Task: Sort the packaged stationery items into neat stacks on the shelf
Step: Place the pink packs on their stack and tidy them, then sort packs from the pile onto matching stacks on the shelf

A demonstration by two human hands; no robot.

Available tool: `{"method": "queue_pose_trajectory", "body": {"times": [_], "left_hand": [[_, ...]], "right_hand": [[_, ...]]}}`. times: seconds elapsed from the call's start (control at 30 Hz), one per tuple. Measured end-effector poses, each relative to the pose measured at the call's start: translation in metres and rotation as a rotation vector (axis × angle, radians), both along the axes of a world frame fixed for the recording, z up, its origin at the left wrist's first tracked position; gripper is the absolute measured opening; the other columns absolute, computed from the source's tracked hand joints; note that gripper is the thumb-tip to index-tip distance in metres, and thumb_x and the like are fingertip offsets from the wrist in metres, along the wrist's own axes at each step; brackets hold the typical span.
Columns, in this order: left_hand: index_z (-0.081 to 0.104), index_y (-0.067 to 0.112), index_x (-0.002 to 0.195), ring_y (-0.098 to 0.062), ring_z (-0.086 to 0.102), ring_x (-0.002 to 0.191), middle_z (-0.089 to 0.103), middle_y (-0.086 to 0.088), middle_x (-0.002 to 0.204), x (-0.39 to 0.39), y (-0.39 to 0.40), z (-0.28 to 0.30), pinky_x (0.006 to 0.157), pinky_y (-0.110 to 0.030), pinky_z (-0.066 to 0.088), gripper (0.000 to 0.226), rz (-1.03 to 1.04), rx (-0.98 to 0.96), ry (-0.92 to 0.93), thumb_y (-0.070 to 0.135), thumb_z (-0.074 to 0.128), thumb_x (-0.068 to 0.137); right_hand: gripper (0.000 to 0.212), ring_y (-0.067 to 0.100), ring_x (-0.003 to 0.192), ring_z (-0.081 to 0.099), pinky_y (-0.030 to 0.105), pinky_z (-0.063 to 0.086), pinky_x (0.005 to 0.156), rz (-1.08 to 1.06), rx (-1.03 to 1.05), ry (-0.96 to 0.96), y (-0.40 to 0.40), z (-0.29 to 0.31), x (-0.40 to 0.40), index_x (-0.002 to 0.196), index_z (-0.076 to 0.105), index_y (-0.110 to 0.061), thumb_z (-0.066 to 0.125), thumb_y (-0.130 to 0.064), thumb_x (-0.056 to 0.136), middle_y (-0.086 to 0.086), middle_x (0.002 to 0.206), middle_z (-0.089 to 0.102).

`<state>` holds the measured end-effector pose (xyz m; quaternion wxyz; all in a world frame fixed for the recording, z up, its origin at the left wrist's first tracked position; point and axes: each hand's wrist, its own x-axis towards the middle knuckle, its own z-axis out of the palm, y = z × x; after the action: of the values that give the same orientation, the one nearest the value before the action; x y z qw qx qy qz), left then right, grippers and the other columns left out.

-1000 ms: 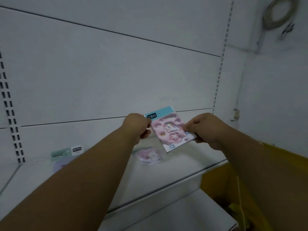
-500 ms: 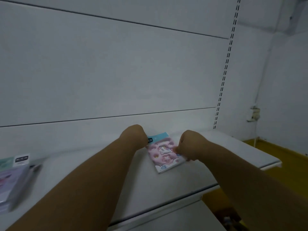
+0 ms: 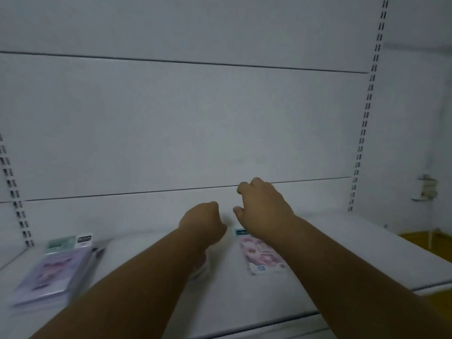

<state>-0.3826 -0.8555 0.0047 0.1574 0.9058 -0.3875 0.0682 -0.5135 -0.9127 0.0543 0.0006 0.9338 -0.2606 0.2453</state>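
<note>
A pink sticker pack with a teal header [image 3: 260, 255] lies flat on the white shelf [image 3: 342, 260], partly under my right forearm. My right hand [image 3: 263, 206] hovers above its far end, fingers loosely apart and holding nothing. My left hand [image 3: 203, 222] is curled into a loose fist just left of the pack, with nothing in it. A stack of purple packs with green and white headers [image 3: 55, 272] lies at the shelf's left. A small pink item [image 3: 199, 269] peeks out beneath my left forearm.
The white back panel [image 3: 195, 123] rises behind the shelf, with slotted uprights at the left [image 3: 14, 192] and right [image 3: 364, 123]. A yellow floor [image 3: 430, 241] shows at the far right, beyond the shelf's end.
Both hands have set the pink pack down on the shelf and let go of it. My hands have lifted off it, and the view has swung left, bringing the purple stack in.
</note>
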Motion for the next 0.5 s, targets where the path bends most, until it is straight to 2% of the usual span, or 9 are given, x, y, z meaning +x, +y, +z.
{"method": "queue_pose_trajectory", "body": {"times": [0.2,0.5], "left_hand": [[0.059,0.020,0.115,-0.018,0.058,0.099,0.062,0.000,0.112,0.025,0.147,0.018,0.087,-0.030,0.050,0.038,0.070,-0.033,-0.060,0.047,0.057,0.090],[0.060,0.022,0.115,-0.017,0.059,0.100,0.064,0.001,0.114,0.091,0.476,0.021,0.090,-0.033,0.051,0.041,0.461,-0.039,-0.074,0.053,0.057,0.088]], "right_hand": [[0.044,0.026,0.108,0.053,0.038,0.048,0.090,0.226,-0.075,-0.101,0.118,0.038,0.061,0.129,0.048,-0.015,0.055,-0.039,0.092,0.010,0.122,0.053],[0.045,0.028,0.109,0.051,0.040,0.046,0.091,0.582,-0.094,-0.106,0.413,0.048,0.172,0.127,0.048,-0.017,0.052,-0.042,0.091,0.010,0.123,0.051]]}}
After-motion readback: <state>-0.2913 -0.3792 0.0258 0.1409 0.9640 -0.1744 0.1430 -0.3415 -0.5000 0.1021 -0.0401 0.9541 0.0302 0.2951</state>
